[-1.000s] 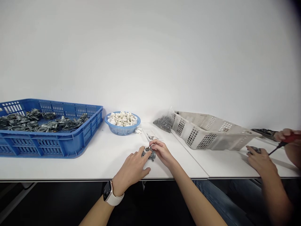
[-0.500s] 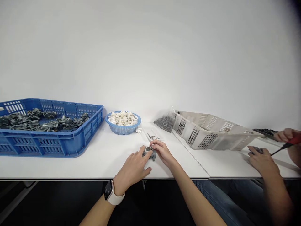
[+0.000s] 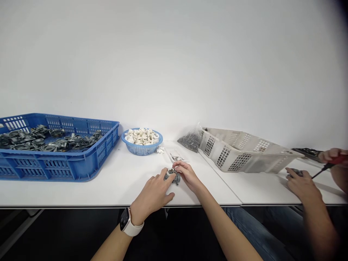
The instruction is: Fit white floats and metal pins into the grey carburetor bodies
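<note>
A small grey metal carburetor (image 3: 176,179) rests on the white table in front of me, partly covered by my fingers. My left hand (image 3: 156,190) wears a white smartwatch and holds the carburetor down, with index finger across it and thumb apart near the table. At its upper right side, my right hand (image 3: 189,176) has thumb and index finger pinched together at the top of the part. Whatever lies between those fingertips is too small to make out. Just beyond the hands lies a shallow clear tray (image 3: 171,151) with a few small dark pieces.
A blue crate (image 3: 89,165) of similar grey parts stands left, beside a blue basket (image 3: 141,149) of white pieces. A plastic bag of small dark pieces (image 3: 190,141) leans by a pale crate (image 3: 244,163). At right, a co-worker's hands (image 3: 303,186) hold a part and a red-handled screwdriver (image 3: 335,161).
</note>
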`<state>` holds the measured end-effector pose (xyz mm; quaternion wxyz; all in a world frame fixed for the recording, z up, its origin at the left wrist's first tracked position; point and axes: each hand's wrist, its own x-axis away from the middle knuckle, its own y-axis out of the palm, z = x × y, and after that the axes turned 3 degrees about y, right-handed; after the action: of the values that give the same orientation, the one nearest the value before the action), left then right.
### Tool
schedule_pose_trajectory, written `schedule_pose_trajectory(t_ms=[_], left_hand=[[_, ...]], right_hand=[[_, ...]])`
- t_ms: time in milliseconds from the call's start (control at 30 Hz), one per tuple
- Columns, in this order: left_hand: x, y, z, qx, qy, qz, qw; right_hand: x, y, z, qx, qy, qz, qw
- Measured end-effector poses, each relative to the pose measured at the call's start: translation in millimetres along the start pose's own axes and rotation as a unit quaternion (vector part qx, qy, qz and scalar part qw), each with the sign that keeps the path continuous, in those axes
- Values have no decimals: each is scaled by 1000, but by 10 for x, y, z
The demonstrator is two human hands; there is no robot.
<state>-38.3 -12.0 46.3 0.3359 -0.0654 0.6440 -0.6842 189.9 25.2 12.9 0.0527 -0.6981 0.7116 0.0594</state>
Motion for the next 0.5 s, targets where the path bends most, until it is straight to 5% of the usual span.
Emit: schedule_pose_trajectory(t_ms=[500], left_hand=[[14, -39, 3, 0, 8, 7, 1000]], right_hand=[[-15, -43, 41, -1, 5, -14, 1000]])
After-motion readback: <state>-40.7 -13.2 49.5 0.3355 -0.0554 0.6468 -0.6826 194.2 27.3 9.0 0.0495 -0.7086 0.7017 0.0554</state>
